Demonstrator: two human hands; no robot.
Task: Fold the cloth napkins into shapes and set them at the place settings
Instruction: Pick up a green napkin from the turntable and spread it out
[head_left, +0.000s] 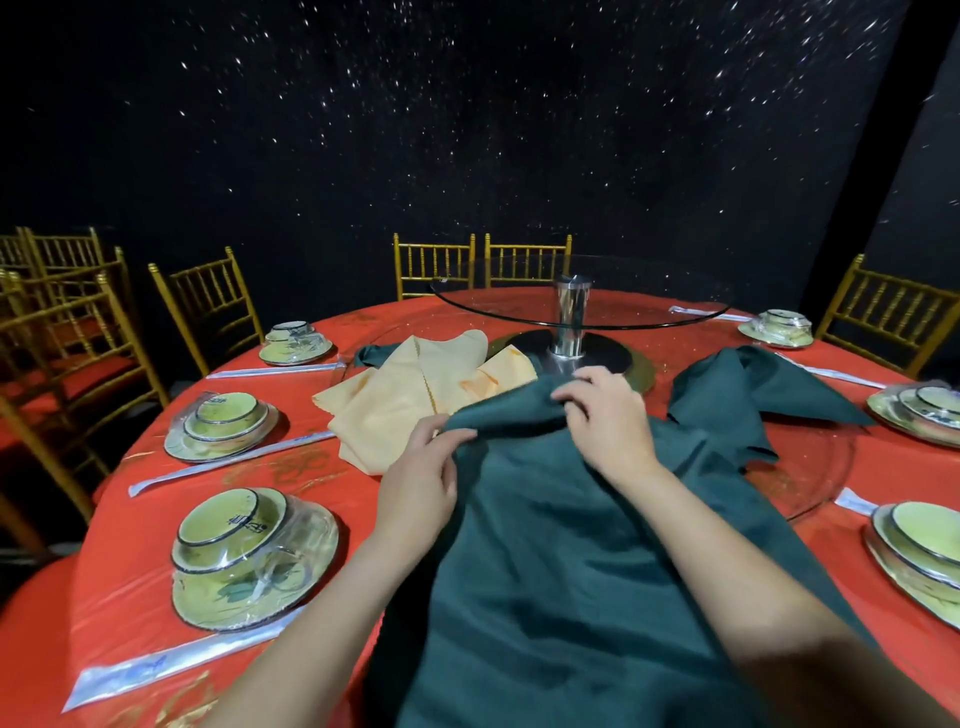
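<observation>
Right now both hands pinch the far edge of the dark green napkin (545, 519) spread before the person: left hand (418, 483), right hand (605, 415). Uneven pulling could skew the fold, or drag it into the wrapped dishes (249, 556).

The one view comes from a wide-angle camera worn on the person's head. It sits at the near rim of the round table (130, 571) and faces forward and down across the red top toward 12 o'clock. It is close to the work: both forearms enter the frame from 5 and 7 o'clock, and the left hand (415, 488) and right hand (608, 415), gripping the green napkin (545, 545), sit near frame centre. The lens curves the table rim away at 9 and 3 o'clock. Farther off at 12 o'clock are the glass turntable (649, 312), gold chairs (434, 262) and a black speckled backdrop (467, 130), which fills the upper half.
</observation>
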